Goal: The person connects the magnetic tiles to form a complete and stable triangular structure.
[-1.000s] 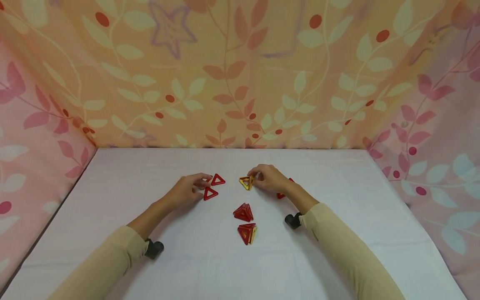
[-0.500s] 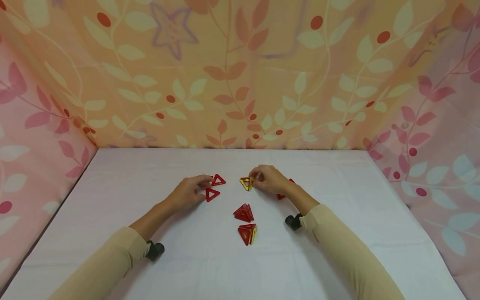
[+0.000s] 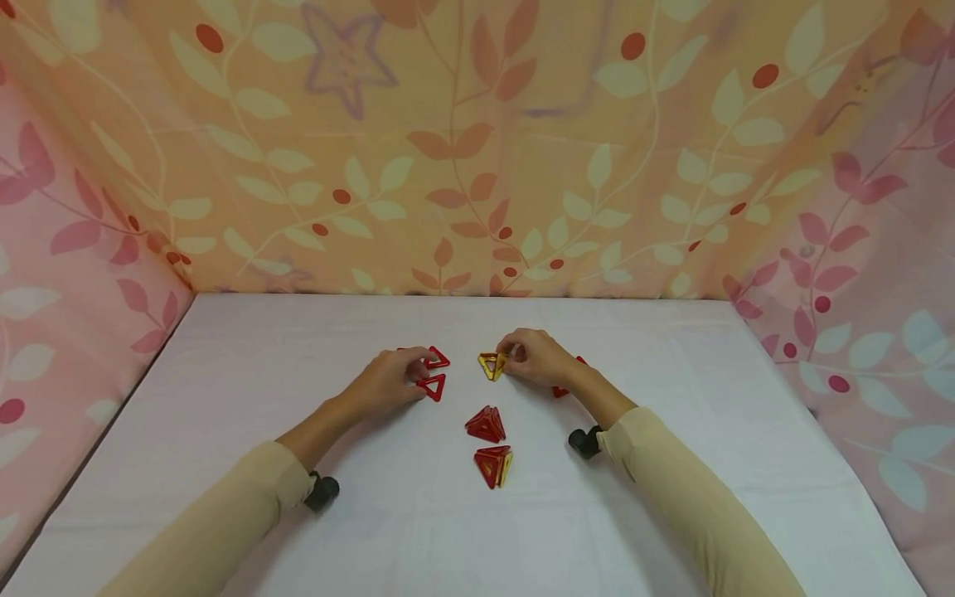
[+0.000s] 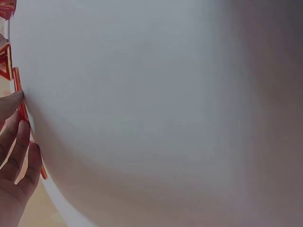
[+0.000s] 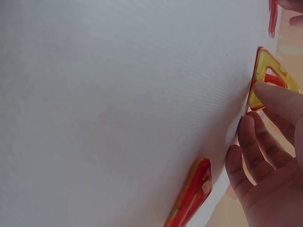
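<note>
In the head view my left hand (image 3: pixel 388 383) pinches a red triangle tile (image 3: pixel 435 386) between thumb and fingers, near the tabletop. The left wrist view shows that red tile (image 4: pixel 22 109) edge-on at the fingertips. Behind it lies another red triangle tile (image 3: pixel 438 358), partly covered by the fingers. My right hand (image 3: pixel 537 356) grips a small upright build of yellow triangle tiles (image 3: pixel 490 365) by its right side. In the right wrist view the thumb presses on a yellow tile (image 5: pixel 269 66), and red shows through its opening. The far faces of this build are hidden.
Two pyramids of triangle tiles stand nearer me, one red (image 3: pixel 486 424) and one red with yellow (image 3: pixel 493 466). More red tiles (image 3: pixel 559 391) lie partly hidden behind my right wrist. The white tabletop (image 3: pixel 373 531) meets patterned cloth at the back and sides.
My left hand has moved right, sliding the near red triangle tile along and turning it, closer to the yellow build. The right hand has stayed on the yellow build.
</note>
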`<state>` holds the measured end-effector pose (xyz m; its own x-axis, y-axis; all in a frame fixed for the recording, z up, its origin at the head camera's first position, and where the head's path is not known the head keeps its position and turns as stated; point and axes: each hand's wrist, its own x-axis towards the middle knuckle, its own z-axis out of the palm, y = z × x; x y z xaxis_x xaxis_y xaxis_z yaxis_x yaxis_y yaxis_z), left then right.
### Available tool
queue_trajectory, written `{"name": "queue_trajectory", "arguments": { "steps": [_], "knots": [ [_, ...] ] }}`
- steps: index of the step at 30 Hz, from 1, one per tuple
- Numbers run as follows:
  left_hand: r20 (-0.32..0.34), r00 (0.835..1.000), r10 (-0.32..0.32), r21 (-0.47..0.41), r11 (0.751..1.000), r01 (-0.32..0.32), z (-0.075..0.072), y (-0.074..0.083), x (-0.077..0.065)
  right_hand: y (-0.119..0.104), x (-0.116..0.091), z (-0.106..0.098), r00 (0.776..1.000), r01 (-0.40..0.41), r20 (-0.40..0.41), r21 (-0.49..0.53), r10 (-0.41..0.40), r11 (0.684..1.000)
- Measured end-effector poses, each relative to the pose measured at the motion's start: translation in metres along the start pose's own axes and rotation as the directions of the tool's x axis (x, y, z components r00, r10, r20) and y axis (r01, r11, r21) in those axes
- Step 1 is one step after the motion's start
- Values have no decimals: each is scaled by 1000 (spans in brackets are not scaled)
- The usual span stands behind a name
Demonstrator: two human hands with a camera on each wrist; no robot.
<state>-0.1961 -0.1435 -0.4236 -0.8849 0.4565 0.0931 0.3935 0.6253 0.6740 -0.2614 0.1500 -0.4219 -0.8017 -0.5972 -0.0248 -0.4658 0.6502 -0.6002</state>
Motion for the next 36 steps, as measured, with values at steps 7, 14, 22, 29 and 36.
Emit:
{"name": "queue_trajectory", "arguments": {
  "steps": [7,14,22,29,36],
  "knots": [
    [8,1000,-23,-4,1000,23,6,8,10,0,0,1,1000,4,-5,1,-4,1000],
    [15,999,-29,-12,1000,29,11,12,18,0,0,1,1000,-2,-13,-4,2,1000],
    [7,999,-33,-42,999,34,16,12,25,0,0,0,1000,-14,-4,-5,14,1000],
    [23,997,-79,-53,995,80,19,15,31,-2,-1,-1,1000,-25,-6,-15,24,1000],
    [17,997,-79,-29,996,80,22,17,36,-1,1,1,999,-44,-5,-15,44,999]
  ]
}}
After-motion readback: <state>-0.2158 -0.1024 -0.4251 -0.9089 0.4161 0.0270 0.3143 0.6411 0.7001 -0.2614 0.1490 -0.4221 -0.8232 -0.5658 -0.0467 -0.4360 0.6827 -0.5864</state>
